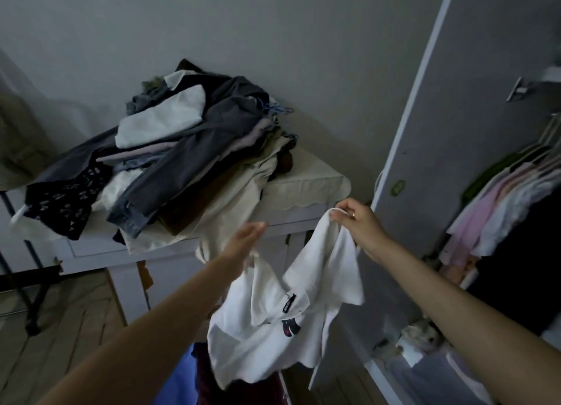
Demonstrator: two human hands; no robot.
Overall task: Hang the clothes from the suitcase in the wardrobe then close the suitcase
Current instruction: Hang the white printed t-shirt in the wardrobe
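A dim bedroom: a grey wall behind, a white table (pixel 291 189) heaped with a pile of clothes (pixel 170 149), and on the right the wardrobe (pixel 455 101), its door open on a row of hanging garments (pixel 498 204) in pale pinks and whites. The suitcase cannot be picked out for sure; only blue and dark fabric shows at the bottom edge.

Between the arms hangs a white shirt (pixel 285 322), collar and label facing up, clear of the table. The right hand (pixel 355 219) pinches one upper corner and holds it high. The left hand (pixel 246 240) reaches out with its fingers straight, at the shirt's other edge; whether it has hold of the cloth I cannot tell.

To do this well, the left hand should probably find the opposite shoulder seam so the shirt spreads flat. The blue hangers (pixel 279 108) poking out of the pile look like the nearest to use.
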